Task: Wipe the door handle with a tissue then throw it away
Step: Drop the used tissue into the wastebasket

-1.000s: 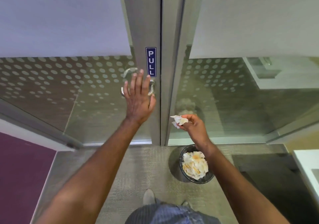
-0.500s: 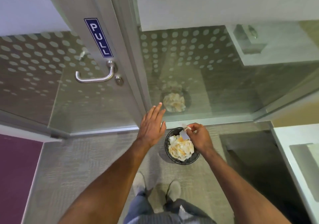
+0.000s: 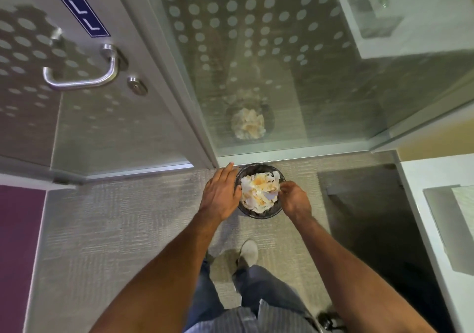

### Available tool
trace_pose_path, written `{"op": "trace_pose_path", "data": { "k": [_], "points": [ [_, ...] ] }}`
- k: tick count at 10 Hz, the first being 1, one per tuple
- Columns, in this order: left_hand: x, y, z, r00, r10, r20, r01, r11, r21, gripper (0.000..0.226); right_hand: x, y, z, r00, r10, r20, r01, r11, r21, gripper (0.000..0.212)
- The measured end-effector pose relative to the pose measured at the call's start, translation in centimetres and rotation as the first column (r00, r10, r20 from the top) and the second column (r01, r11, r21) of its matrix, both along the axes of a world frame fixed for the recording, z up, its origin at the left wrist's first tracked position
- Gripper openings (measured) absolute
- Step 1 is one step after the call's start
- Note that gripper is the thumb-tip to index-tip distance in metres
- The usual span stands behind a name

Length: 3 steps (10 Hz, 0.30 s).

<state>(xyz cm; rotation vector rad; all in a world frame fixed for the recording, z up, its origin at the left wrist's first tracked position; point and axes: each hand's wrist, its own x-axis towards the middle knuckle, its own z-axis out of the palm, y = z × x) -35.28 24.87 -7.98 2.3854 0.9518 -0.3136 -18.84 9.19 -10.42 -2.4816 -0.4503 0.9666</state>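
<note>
Curved lever door handle [image 3: 84,76] of brushed silver metal, smooth, softly gleaming. Round metal lock cylinder [image 3: 137,86] alongside, same finish. Glass door panel [image 3: 269,63] glossy, frosted with matt dots. Black wire-mesh wastebasket [image 3: 256,213] heaped with crumpled white paper tissues [image 3: 259,191]. Grey floor carpet [image 3: 128,217] rough, woven, matt.

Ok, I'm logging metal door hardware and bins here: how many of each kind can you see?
Lever door handle: 1
Lock cylinder: 1
Wastebasket, full of crumpled tissues, not counting its reflection in the glass: 1
Total: 3
</note>
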Motion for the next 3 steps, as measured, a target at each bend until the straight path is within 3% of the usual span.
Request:
{"op": "trace_pose_path", "data": {
  "k": [1,3],
  "points": [
    [-0.05,-0.35,-0.46,1.000,-0.003,-0.027,0.003,1.000,-0.017,0.059,0.05,-0.45,-0.32,0.999,0.005,-0.037,-0.005,1.000,-0.006,0.038],
    [-0.70,-0.93,-0.47,1.000,-0.001,-0.021,0.001,1.000,-0.006,0.059,-0.25,-1.07,0.10,0.998,-0.033,-0.053,0.031,0.999,-0.044,0.029]
  ]
}}
